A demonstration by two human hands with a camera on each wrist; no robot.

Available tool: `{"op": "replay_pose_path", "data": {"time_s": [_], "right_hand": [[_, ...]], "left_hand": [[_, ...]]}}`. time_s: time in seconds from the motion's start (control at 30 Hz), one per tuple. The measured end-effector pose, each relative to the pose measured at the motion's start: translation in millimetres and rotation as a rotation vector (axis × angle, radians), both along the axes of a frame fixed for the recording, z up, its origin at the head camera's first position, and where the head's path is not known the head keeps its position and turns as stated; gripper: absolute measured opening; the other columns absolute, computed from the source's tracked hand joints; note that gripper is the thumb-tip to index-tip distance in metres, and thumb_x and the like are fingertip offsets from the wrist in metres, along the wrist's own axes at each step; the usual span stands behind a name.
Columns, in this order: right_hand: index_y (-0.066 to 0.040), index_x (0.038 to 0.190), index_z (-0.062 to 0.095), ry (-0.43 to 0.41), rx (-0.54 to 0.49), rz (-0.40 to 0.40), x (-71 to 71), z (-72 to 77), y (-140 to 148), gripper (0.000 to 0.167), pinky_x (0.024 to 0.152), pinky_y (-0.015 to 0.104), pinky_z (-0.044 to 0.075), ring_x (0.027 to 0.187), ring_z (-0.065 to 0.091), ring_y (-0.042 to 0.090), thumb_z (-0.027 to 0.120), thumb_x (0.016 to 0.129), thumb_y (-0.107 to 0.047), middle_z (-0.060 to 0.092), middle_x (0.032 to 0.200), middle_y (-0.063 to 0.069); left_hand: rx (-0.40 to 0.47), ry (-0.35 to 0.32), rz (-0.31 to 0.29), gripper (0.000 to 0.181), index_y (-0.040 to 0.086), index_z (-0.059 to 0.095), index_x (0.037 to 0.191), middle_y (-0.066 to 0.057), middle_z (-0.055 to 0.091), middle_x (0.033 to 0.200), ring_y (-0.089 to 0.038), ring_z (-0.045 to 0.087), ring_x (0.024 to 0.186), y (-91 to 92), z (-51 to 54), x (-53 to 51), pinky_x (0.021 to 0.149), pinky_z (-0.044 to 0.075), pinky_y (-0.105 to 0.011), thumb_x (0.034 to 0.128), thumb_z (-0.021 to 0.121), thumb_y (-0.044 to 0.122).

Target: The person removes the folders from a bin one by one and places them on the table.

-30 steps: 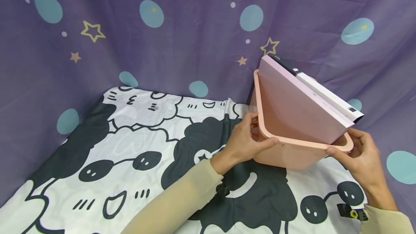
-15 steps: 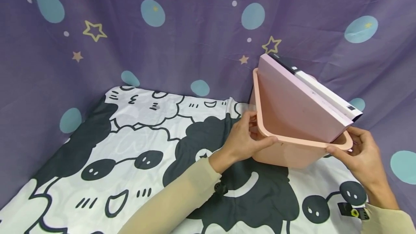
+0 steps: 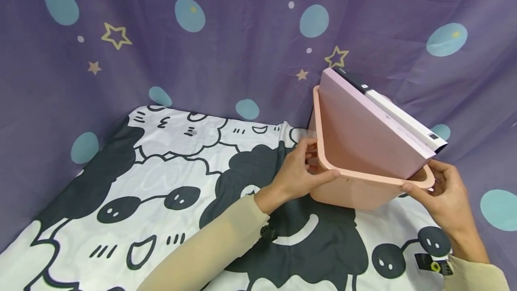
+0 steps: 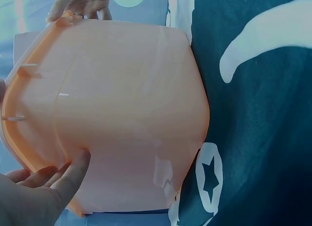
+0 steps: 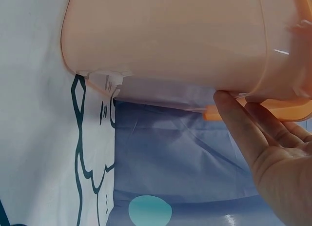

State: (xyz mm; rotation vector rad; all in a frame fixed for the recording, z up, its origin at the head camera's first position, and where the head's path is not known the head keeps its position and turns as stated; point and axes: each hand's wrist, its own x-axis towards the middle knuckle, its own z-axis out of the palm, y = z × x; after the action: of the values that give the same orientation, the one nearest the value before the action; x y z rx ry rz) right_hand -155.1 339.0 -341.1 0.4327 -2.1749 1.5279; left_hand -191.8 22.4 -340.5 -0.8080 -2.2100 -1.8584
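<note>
A peach-coloured plastic bin [image 3: 351, 190] sits on the patterned cloth, at the right in the head view. My left hand [image 3: 292, 172] grips its rim at the near left corner, thumb on the rim and fingers against the outer wall, as the left wrist view shows. At the near right corner my right hand [image 3: 446, 196] holds the rim, its fingertips under the lip in the right wrist view. Inside the bin a flat pink box [image 3: 367, 129] leans diagonally, its top edge above the rim. Behind it stands a black-and-white box [image 3: 400, 111], mostly hidden.
Black-and-white cloth [image 3: 161, 228] with cartoon faces covers the surface. A purple curtain [image 3: 250, 48] with stars and blue ovals hangs right behind the bin and along both sides.
The bin, with both boxes in it, has shifted very slightly left, and both hands have moved with it. Their hold on the rim looks the same.
</note>
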Motion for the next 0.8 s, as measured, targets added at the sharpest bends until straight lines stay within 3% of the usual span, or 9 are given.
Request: {"op": "replay_pose_path", "data": {"time_s": [0.13, 0.23, 0.37, 0.53, 0.63, 0.8], "right_hand": [[-0.010, 0.126, 0.043, -0.005, 0.003, -0.004, 0.4, -0.4, 0.5, 0.071, 0.064, 0.011, 0.049, 0.092, 0.061, 0.003, 0.068, 0.069, 0.025, 0.060, 0.112, -0.002], [-0.010, 0.126, 0.043, 0.000, -0.005, 0.003, -0.2, -0.7, 0.6, 0.071, 0.064, 0.011, 0.049, 0.093, 0.061, 0.004, 0.067, 0.069, 0.026, 0.060, 0.113, -0.002], [-0.009, 0.127, 0.044, 0.007, 0.010, 0.002, -1.0, -1.1, 0.1, 0.072, 0.064, 0.011, 0.049, 0.093, 0.061, 0.004, 0.068, 0.068, 0.026, 0.060, 0.114, -0.001], [-0.009, 0.127, 0.043, 0.004, 0.000, 0.012, -0.9, -0.7, -0.3, 0.073, 0.064, 0.011, 0.049, 0.094, 0.061, 0.005, 0.068, 0.068, 0.026, 0.060, 0.115, -0.001], [-0.009, 0.127, 0.043, 0.003, 0.000, 0.008, -0.6, -0.2, -0.5, 0.072, 0.064, 0.011, 0.049, 0.093, 0.061, 0.004, 0.068, 0.069, 0.025, 0.060, 0.114, -0.002], [-0.010, 0.126, 0.044, 0.002, -0.001, 0.004, -0.4, -0.6, -0.6, 0.071, 0.063, 0.012, 0.049, 0.092, 0.061, 0.004, 0.068, 0.069, 0.025, 0.060, 0.112, -0.002]], "left_hand": [[-0.018, 0.017, 0.007, 0.072, 0.009, 0.041, 0.132, -0.001, 0.055, 0.118, -0.009, 0.060, 0.097, -0.7, -0.9, -0.8, 0.077, 0.055, -0.029, 0.0757, 0.081, 0.025], [-0.040, 0.070, 0.057, 0.065, 0.010, 0.044, 0.130, -0.001, 0.055, 0.118, -0.010, 0.059, 0.100, -2.4, 0.3, 0.1, 0.079, 0.054, -0.027, 0.0776, 0.078, 0.028], [-0.075, 0.199, 0.167, 0.057, 0.006, 0.050, 0.124, -0.007, 0.054, 0.119, -0.015, 0.055, 0.107, -4.8, 3.9, 1.2, 0.083, 0.052, -0.026, 0.0792, 0.075, 0.031], [-0.110, 0.359, 0.267, 0.053, 0.002, 0.054, 0.118, -0.009, 0.056, 0.112, -0.016, 0.056, 0.095, -4.6, 11.7, -0.6, 0.081, 0.049, -0.026, 0.0787, 0.075, 0.032], [-0.129, 0.400, 0.285, 0.051, 0.003, 0.055, 0.115, -0.007, 0.056, 0.108, -0.015, 0.052, 0.090, -3.7, 17.6, -1.5, 0.078, 0.046, -0.026, 0.0784, 0.075, 0.032], [-0.145, 0.412, 0.268, 0.047, 0.005, 0.057, 0.113, -0.007, 0.057, 0.107, -0.017, 0.050, 0.091, -1.6, 23.8, -2.8, 0.078, 0.043, -0.026, 0.0784, 0.075, 0.031]]}}
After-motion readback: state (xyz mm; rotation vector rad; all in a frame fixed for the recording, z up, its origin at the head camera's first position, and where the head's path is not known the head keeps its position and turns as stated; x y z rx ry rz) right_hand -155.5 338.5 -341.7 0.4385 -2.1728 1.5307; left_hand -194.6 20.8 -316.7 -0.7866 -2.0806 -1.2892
